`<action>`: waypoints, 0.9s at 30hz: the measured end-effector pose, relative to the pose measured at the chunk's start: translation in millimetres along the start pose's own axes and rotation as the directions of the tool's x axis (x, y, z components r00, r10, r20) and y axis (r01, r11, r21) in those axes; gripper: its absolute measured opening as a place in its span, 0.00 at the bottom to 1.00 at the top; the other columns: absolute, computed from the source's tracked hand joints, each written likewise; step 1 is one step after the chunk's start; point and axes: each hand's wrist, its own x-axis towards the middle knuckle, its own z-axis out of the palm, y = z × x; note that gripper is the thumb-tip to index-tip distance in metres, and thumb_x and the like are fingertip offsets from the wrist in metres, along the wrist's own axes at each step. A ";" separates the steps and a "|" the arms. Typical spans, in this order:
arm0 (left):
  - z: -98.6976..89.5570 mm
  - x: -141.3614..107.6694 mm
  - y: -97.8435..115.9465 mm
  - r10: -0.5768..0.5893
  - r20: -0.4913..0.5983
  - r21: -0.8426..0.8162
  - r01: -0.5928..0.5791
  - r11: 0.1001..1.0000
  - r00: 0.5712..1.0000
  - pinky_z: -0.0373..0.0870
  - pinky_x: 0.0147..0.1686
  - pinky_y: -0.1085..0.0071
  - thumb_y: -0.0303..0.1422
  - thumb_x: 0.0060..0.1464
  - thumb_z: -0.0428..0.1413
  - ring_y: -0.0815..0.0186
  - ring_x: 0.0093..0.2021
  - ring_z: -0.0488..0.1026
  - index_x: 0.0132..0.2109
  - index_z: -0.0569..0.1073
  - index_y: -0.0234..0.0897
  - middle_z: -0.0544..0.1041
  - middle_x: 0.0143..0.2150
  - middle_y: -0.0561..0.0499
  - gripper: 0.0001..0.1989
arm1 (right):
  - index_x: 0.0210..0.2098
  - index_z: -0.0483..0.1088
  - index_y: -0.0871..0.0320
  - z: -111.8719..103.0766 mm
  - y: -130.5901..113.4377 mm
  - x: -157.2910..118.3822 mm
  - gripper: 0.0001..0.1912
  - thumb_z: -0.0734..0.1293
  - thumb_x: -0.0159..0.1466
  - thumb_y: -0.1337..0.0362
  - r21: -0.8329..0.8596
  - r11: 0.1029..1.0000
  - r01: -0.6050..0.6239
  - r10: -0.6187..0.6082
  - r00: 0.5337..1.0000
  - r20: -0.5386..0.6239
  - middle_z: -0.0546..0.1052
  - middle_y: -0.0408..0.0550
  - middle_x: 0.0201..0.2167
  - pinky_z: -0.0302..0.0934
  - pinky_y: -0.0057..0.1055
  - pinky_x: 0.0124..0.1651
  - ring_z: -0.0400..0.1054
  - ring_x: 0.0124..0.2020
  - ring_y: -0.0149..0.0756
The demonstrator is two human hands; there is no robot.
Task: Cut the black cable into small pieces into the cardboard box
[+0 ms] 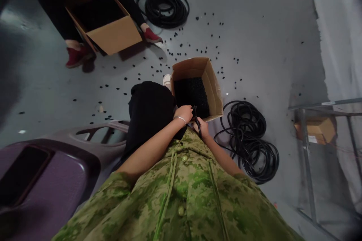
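My left hand (184, 113), with a silver bracelet at the wrist, is closed at the near rim of a cardboard box (212, 89). Whatever its fingers pinch is too small and dark to make out. Close beside it, my right hand (201, 127) is closed around a slim black piece (197, 119); I cannot tell whether it is a cord or a tool. That piece runs up between both hands over the box. Inside the box lies a heap of small black parts (190, 92).
Another person's legs straddle a second cardboard box (118, 35) of black parts at upper left. Coiled black cables (246, 128) lie at right, another coil (166, 7) beyond. Small black bits dot the floor. A purple stool (65, 173) bears a phone (24, 175). A metal frame (307, 165) stands right.
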 end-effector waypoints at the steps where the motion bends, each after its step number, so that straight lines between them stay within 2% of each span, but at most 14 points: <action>1: 0.8 0.6 -0.2 -0.011 -0.005 0.000 0.011 1.000 1.000 0.71 0.49 0.69 0.31 0.65 0.45 0.58 0.52 0.76 0.53 0.76 0.35 0.79 0.51 0.39 0.17 | 0.38 0.76 0.58 -0.2 -0.3 1.0 0.16 0.60 0.56 0.61 -0.007 1.000 0.012 -0.012 1.000 0.001 0.72 0.42 0.21 0.60 0.27 0.32 0.65 0.24 0.33; 8: 1.8 -4.9 -1.3 0.020 -0.063 -0.029 -0.022 0.999 0.998 0.71 0.49 0.66 0.34 0.65 0.45 0.58 0.52 0.76 0.58 0.72 0.40 0.79 0.52 0.42 0.19 | 0.41 0.75 0.58 -11.6 -11.6 -6.8 0.16 0.62 0.58 0.59 0.037 0.998 0.044 -0.044 0.999 0.005 0.72 0.41 0.22 0.61 0.27 0.33 0.64 0.25 0.33; 14: 5.5 -15.2 -2.8 0.097 -0.058 0.061 -0.093 0.994 0.994 0.72 0.47 0.65 0.34 0.66 0.44 0.58 0.49 0.77 0.56 0.72 0.40 0.77 0.52 0.40 0.18 | 0.42 0.72 0.58 -21.9 -28.1 -16.5 0.15 0.63 0.59 0.59 0.176 0.984 0.009 -0.025 0.996 0.086 0.73 0.41 0.23 0.61 0.28 0.32 0.65 0.25 0.34; 20: 12.1 -11.1 -6.7 0.141 -0.032 0.155 -0.135 0.979 0.989 0.71 0.47 0.63 0.33 0.66 0.43 0.56 0.49 0.77 0.53 0.73 0.35 0.77 0.49 0.37 0.17 | 0.43 0.72 0.57 -14.9 -25.6 -13.0 0.15 0.62 0.59 0.59 0.258 0.966 -0.027 -0.001 0.994 0.107 0.72 0.41 0.24 0.62 0.28 0.32 0.66 0.26 0.34; 27: 11.8 -3.0 -4.2 0.114 -0.022 0.187 -0.107 0.976 0.993 0.72 0.47 0.61 0.35 0.63 0.49 0.52 0.50 0.77 0.55 0.71 0.30 0.77 0.50 0.34 0.17 | 0.36 0.72 0.58 -1.0 -10.2 -3.1 0.13 0.61 0.56 0.59 0.204 0.978 0.030 -0.038 0.999 0.035 0.74 0.43 0.28 0.62 0.29 0.35 0.67 0.29 0.35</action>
